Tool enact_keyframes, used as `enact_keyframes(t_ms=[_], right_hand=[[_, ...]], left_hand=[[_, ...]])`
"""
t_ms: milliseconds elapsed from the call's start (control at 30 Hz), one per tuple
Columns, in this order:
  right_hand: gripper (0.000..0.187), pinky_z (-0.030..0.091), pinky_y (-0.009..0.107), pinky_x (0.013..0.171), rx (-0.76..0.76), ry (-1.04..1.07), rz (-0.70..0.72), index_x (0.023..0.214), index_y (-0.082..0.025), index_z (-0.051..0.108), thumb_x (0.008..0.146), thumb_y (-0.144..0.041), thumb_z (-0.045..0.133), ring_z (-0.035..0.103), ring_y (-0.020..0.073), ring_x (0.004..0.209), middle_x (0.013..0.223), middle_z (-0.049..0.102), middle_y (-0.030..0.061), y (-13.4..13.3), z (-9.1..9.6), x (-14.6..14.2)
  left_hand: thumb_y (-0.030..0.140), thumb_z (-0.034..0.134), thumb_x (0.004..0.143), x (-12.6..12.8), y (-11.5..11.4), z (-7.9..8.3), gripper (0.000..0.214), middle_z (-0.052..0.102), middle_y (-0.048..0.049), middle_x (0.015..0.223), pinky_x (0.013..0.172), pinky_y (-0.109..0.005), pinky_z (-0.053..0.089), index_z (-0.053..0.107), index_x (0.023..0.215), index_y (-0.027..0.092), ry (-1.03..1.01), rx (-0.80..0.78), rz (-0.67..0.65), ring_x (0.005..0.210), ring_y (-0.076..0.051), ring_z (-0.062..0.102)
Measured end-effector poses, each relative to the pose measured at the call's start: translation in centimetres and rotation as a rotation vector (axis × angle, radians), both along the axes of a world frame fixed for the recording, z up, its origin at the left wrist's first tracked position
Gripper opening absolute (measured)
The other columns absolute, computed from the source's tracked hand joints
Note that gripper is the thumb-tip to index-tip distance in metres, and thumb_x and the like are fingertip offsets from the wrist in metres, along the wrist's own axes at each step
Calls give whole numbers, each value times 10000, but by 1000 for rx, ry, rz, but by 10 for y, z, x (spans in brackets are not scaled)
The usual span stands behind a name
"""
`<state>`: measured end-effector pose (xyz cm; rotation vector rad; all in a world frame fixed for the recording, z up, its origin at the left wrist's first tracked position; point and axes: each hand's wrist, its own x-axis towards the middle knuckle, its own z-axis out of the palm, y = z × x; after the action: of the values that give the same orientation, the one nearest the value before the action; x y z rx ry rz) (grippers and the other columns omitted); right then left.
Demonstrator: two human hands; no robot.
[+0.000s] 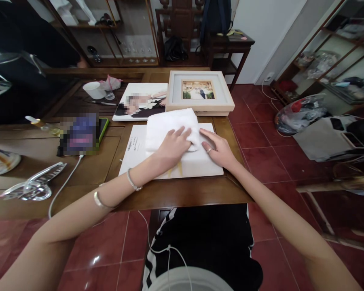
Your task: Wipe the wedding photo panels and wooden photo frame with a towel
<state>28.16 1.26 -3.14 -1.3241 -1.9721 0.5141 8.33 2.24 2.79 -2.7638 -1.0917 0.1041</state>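
A folded white towel [160, 129] lies on a flat white board [133, 161] with a small printed label at its left side. My left hand [174, 144] rests on top of the towel, fingers spread and palm down. Beside the towel's right edge is my right hand [216, 147], its fingers and thumb apart, with a ring on one finger; the fingertips are at or very near the towel. Yellowish strips [175, 169] show on the board below my left hand. Part of the board is hidden under the towel and both hands.
Behind the towel lie a photo print [141, 101] and a wooden picture frame [176, 91]. On the left are a phone [103, 128] with a white cable, a dropper bottle [45, 126], a silver metal item [33, 186] and a white cup [94, 90]. Shelves stand right.
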Motion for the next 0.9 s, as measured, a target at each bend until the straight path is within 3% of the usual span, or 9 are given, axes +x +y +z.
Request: enact_keyframes(t_ms=[67, 167, 433, 533, 667, 800, 900], right_hand=[[485, 358, 518, 1152, -1, -3, 3, 1358, -243, 550, 875, -246, 510, 531, 261, 1315, 1415, 573, 61, 0, 0, 0], [495, 352, 529, 1152, -5, 2, 7, 1365, -239, 544, 871, -244, 511, 527, 266, 1318, 1421, 568, 64, 0, -1, 0], [424, 327, 517, 1170, -38, 34, -19, 1330, -245, 579, 960, -338, 395, 512, 252, 1333, 1418, 571, 59, 1, -2, -2], [429, 314, 520, 1176, -30, 20, -4, 1334, -238, 575, 962, -360, 399, 506, 253, 1338, 1425, 563, 66, 0, -2, -2], [432, 311, 528, 1175, -27, -4, 1, 1337, -222, 570, 959, -345, 401, 500, 252, 1342, 1429, 558, 80, 1, -3, -2], [436, 324, 521, 1169, -24, -31, -1, 1338, -205, 568, 958, -328, 393, 501, 250, 1340, 1427, 558, 94, 2, -4, -2], [429, 324, 529, 1166, -18, -55, 14, 1344, -229, 561, 957, -331, 406, 488, 247, 1352, 1434, 552, 84, 2, -5, -1]], left_hand=[[-40, 514, 818, 3, 9, -7, 358, 456, -169, 1484, 1042, -517, 454, 729, 1049, 130, -19, 21, 2, 1367, -368, 431], [-18, 524, 835, 5, -1, -11, 318, 480, -184, 1460, 1032, -532, 464, 749, 1001, 135, -32, 47, -5, 1343, -374, 463], [189, 646, 868, -7, -108, -6, 141, 518, -134, 1443, 1010, -533, 495, 771, 933, 194, 9, 51, -109, 1315, -386, 493], [233, 695, 838, -17, -128, -2, 109, 508, -125, 1453, 996, -541, 499, 775, 910, 219, -3, -23, -172, 1309, -394, 498], [160, 696, 808, -23, -111, 11, 125, 485, -102, 1477, 1015, -482, 495, 766, 889, 225, 4, -127, -172, 1335, -352, 480], [15, 579, 796, -22, -62, 17, 290, 456, -126, 1496, 1054, -461, 467, 743, 976, 173, 28, -146, -60, 1380, -330, 426], [-24, 494, 812, -20, -25, 10, 376, 390, -159, 1532, 1080, -496, 432, 710, 1080, 127, 39, -141, -7, 1411, -346, 368]])
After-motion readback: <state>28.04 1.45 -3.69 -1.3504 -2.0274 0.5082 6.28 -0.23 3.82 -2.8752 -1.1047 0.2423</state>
